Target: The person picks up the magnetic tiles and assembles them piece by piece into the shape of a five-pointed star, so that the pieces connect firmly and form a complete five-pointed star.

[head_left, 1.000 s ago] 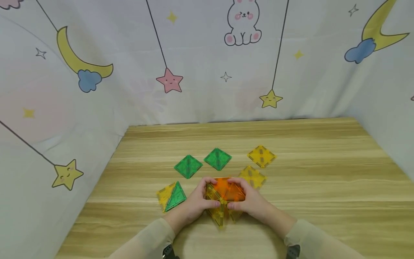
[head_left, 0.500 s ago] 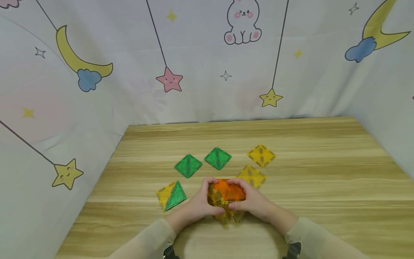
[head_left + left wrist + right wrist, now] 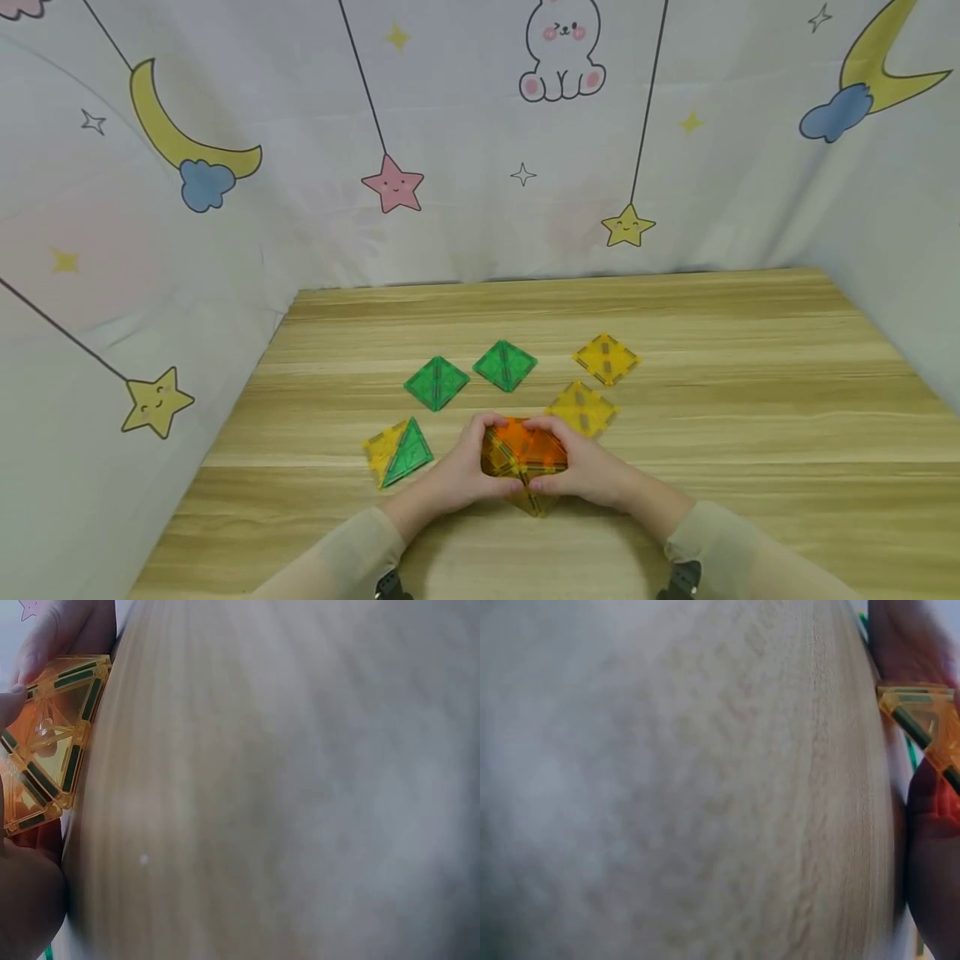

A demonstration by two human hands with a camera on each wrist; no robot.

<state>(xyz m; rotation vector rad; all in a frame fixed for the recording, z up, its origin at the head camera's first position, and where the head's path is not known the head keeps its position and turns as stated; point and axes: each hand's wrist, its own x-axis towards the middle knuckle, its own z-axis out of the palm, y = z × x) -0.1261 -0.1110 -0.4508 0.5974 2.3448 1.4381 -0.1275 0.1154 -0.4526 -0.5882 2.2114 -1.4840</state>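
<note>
Both hands hold one folded shape of translucent magnetic tiles [image 3: 529, 448], with orange triangles on top and yellow ones in front. My left hand [image 3: 468, 468] curls round its left side, thumb on the near face and fingertips over the top. On the other side my right hand [image 3: 581, 467] grips it the same way. In the left wrist view the tiles [image 3: 54, 742] show dark magnet strips along their edges, with fingers above and below. The right wrist view catches only a corner of the tile shape [image 3: 928, 724]. The palms hide much of its sides.
Two green tile diamonds [image 3: 437, 383] lie flat behind the hands. Yellow diamonds [image 3: 606, 360] lie at the back right, one close to the right hand. A yellow-and-green pair [image 3: 397, 454] lies left on the wooden table [image 3: 750, 400]. Behind hangs a printed curtain [image 3: 465, 108].
The gap between the yellow tiles in front has closed, and their lower tips now meet. Both thumbs have drawn nearer each other; the left hand has shifted slightly right. The loose tiles stay put.
</note>
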